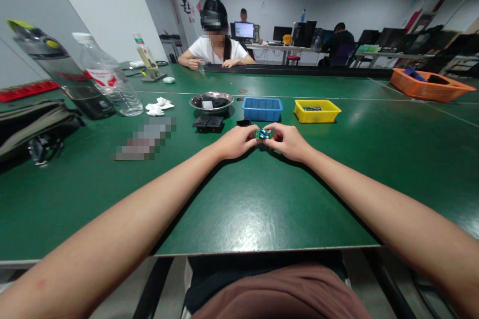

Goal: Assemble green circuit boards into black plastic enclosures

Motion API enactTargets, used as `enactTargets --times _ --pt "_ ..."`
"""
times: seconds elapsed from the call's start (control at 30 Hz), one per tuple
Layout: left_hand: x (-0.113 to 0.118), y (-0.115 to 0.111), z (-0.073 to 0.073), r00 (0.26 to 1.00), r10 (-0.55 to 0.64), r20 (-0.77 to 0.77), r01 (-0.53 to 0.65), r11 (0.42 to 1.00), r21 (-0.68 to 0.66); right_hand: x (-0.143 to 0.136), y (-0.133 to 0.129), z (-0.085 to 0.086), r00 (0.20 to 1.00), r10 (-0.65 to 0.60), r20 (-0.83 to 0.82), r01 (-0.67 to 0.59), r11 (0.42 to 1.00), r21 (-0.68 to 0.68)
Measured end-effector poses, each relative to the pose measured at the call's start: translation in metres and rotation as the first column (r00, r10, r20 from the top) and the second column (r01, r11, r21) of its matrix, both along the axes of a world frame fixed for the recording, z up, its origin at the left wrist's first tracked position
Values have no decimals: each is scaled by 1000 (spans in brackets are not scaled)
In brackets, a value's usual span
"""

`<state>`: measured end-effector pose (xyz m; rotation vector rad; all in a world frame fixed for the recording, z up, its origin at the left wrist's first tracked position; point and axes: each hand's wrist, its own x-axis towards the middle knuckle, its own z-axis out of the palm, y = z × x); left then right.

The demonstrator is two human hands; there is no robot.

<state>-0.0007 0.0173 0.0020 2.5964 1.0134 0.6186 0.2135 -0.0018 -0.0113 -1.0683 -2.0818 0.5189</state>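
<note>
A small green circuit board (264, 134) with blue and pale components is held above the table between both hands. My left hand (236, 142) pinches its left edge, and my right hand (286, 140) pinches the right edge. Just behind my left fingers lies a black open case part (244, 123), partly covered by the hand. To its left, black plastic case pieces (208, 124) sit side by side in front of a round metal bowl (211, 102) holding more black parts.
Behind my hands stand a blue bin (262, 109) and a yellow bin (317, 111) with small boards inside. An orange basket (430, 84) is at far right. Bottles (112, 79), crumpled tissue (159, 106) and a bag (37, 129) occupy the left. A person (215, 35) sits opposite.
</note>
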Motion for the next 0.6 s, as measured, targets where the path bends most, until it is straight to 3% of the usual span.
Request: enactTargets --times 0.6 --pt "0 0 1 1000 -7 -26 7 1000 15 -1 1 -1 1000 16 -17 -16 1000 -26"
